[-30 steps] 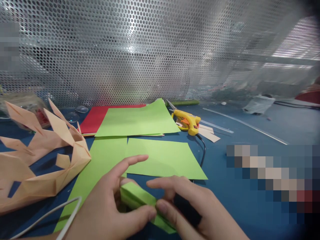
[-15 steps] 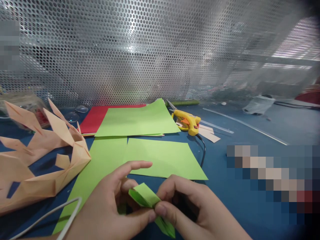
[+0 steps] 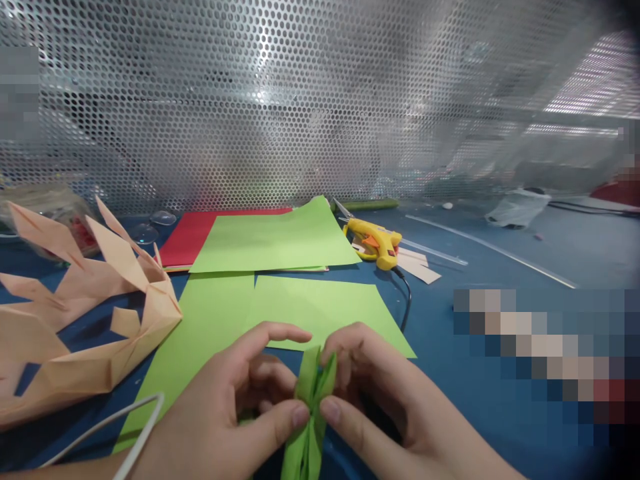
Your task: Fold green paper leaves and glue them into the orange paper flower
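A left hand (image 3: 220, 403) and a right hand (image 3: 393, 403) meet low in the middle of the view, pinching a folded green paper (image 3: 306, 443) between them. The thumbs face each other on its near side, close to its centre line. The left index finger stretches forward, off the paper; the other fingers curl behind and are mostly hidden, so how hard they press there cannot be told.

The folded green paper points away from the person, narrow, with a lengthwise seam and flaps parted at the far end. It should be very light and a little springy: crisp along the creases, soft in the thin flaps, which a hard squeeze could crumple or tear. It seems unlikely to slip. A gentle pinch on the layered middle, where the thumbs sit, looks like the best hold, rather than the loose tips.

A white cable (image 3: 143, 433) passes in front of the left forearm. Beyond the hands, a small green sheet (image 3: 320, 313) lies on the blue counter (image 3: 427, 317) beside a long green strip (image 3: 200, 320). Farther back, a large green sheet (image 3: 280, 243) overlaps a red sheet (image 3: 193, 233). Right of these rests a yellow glue gun (image 3: 384, 245); far left, a spiky peach paper ring (image 3: 80, 377).
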